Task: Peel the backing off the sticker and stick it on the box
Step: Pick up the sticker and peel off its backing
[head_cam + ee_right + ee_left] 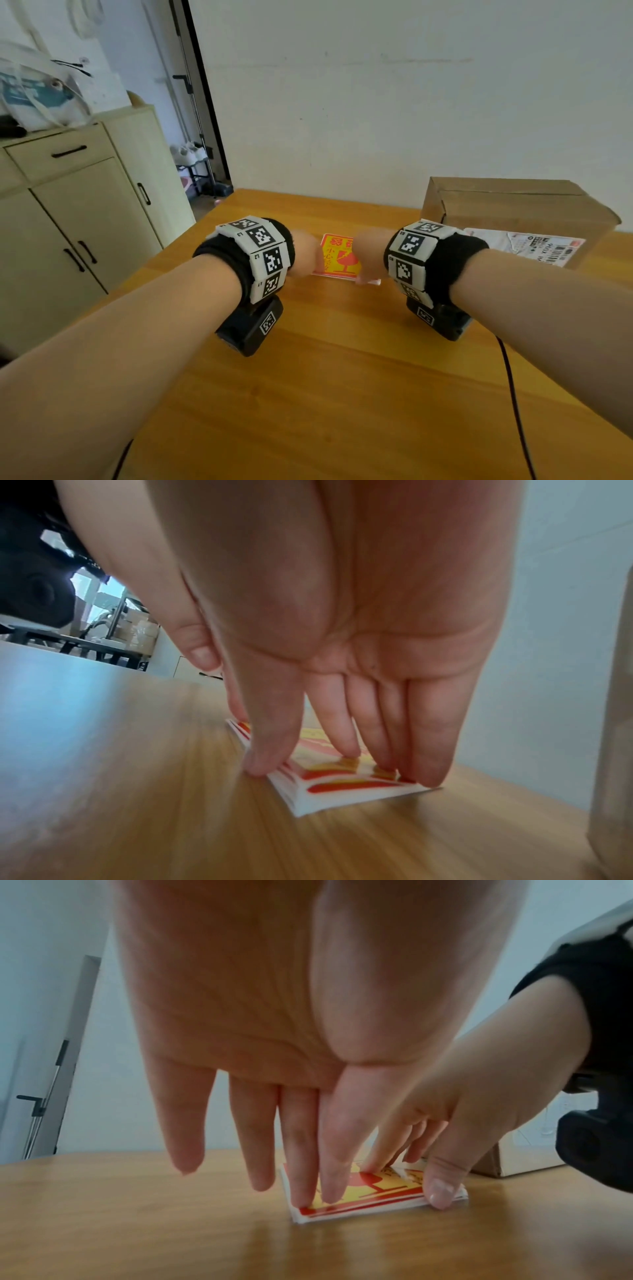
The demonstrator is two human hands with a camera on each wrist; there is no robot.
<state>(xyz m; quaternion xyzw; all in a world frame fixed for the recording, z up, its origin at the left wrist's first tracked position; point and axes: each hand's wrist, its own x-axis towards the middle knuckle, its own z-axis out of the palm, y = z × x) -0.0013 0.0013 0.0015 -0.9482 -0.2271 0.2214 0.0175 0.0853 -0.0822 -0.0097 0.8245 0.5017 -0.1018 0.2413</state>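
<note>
A thin stack of red and yellow stickers (pixel 339 255) (pixel 377 1191) (pixel 342 785) on white backing lies flat on the wooden table (pixel 342 377). My left hand (pixel 305 250) (pixel 316 1191) presses straight fingers onto the stack's left end. My right hand (pixel 368 257) (pixel 342 750) lays straight fingers on the right end, its thumb (pixel 440 1191) against the stack's near corner. The brown cardboard box (pixel 513 205) (pixel 514 1161) stands to the right of my right wrist, a white shipping label (pixel 527 245) on its near side.
A pale cabinet (pixel 85 212) stands left of the table with a white bag (pixel 41 92) on top. A black cable (pixel 513 394) trails from my right wrist across the table. The far wall runs close behind the table.
</note>
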